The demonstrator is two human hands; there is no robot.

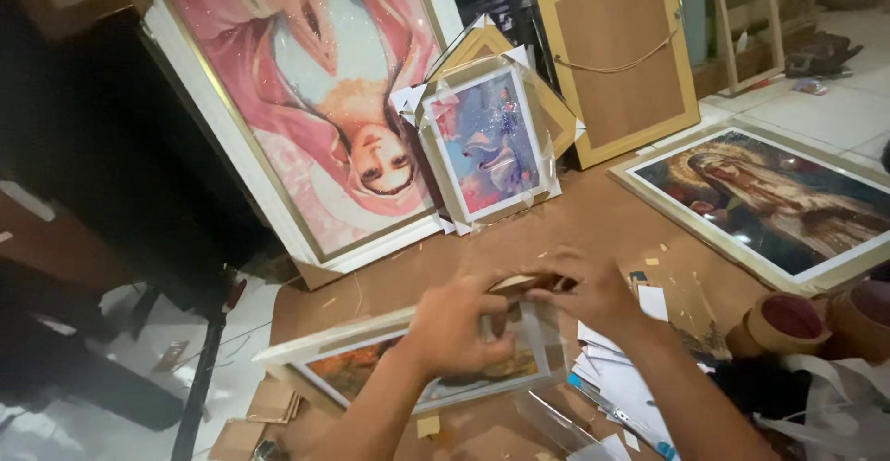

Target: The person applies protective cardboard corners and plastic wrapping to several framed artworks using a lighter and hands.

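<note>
Now the left hand (454,326) curls its fingers (491,305) closed over the small framed picture (371,368) beneath them, while the right hand (593,289) pinches a brown corner piece (533,283) at that frame's top edge, fingertips together.

framing workshop | framed pictures (315,99) stacked | tape rolls (783,322) on floor

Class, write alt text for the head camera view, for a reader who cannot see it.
Two bare hands, the left hand and right hand, grip a small framed picture at its corner over a brown worktable. Larger framed pictures lean behind, and tape rolls sit to the right.
</note>
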